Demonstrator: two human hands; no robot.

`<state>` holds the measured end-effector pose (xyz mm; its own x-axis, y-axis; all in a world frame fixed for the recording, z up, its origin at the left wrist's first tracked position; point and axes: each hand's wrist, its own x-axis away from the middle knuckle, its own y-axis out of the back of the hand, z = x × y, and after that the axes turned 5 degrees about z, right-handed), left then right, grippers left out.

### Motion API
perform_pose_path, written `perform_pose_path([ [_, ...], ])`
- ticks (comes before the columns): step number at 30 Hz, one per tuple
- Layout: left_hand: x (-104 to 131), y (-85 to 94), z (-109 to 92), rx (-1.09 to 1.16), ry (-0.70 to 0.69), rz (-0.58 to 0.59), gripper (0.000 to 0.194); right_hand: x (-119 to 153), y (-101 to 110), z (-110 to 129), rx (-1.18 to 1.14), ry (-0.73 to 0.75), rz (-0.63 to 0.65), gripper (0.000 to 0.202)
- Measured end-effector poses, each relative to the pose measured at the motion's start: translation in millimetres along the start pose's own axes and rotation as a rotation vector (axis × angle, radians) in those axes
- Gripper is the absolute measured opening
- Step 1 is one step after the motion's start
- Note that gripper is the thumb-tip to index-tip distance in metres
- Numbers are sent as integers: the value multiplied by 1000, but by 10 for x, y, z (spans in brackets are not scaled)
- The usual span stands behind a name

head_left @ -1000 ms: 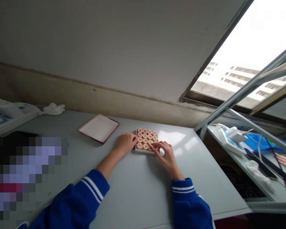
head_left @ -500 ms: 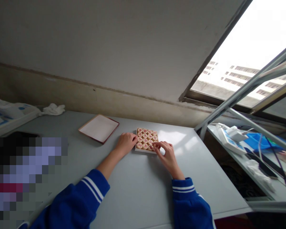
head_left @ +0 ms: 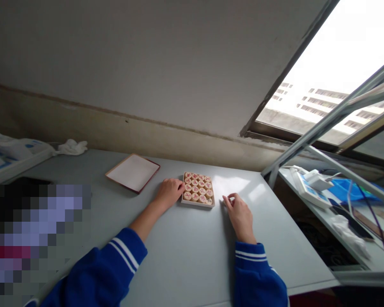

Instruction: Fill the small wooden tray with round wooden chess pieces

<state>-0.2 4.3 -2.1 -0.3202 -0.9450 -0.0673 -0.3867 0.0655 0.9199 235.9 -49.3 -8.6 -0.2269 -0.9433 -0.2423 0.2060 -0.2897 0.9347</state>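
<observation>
A square box [head_left: 198, 205] lies on the grey table, filled with round wooden pieces [head_left: 195, 189] that bear red characters. The piece at its near right corner looks different from the others, its marking too small to read. My left hand [head_left: 169, 192] is closed at the box's left edge, thumb and fingers on the wall. To the right of the box, apart from it, my right hand [head_left: 240, 213] hovers over the table with its fingers curled and fingertips close together; whatever they hold, if anything, is too small to make out.
An upturned lid [head_left: 133, 172] with a white inside lies left of the box. Power strips and a white crumpled item [head_left: 72, 147] are at the far left. A metal frame [head_left: 307, 138] slants up on the right, beside a lower surface with chargers and a blue bag [head_left: 345, 189].
My right hand has drawn back to the right, off the box, uncovering its near right corner. My left hand has stayed at the box's left edge.
</observation>
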Motion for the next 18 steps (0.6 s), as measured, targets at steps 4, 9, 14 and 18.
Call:
perform_pose_path([
  [4,3,10,-11,0,8,1,35,-3,23,124,-107,122,15,33],
  [9,6,23,-15,14,13,18,34,14,60,161,-126,215,39,31],
  [14,5,32,-16,28,16,25,34,33,70,178,-84,241,-59,28],
  [18,5,35,-22,27,21,29,34,42,127,218,-160,322,-101,27],
])
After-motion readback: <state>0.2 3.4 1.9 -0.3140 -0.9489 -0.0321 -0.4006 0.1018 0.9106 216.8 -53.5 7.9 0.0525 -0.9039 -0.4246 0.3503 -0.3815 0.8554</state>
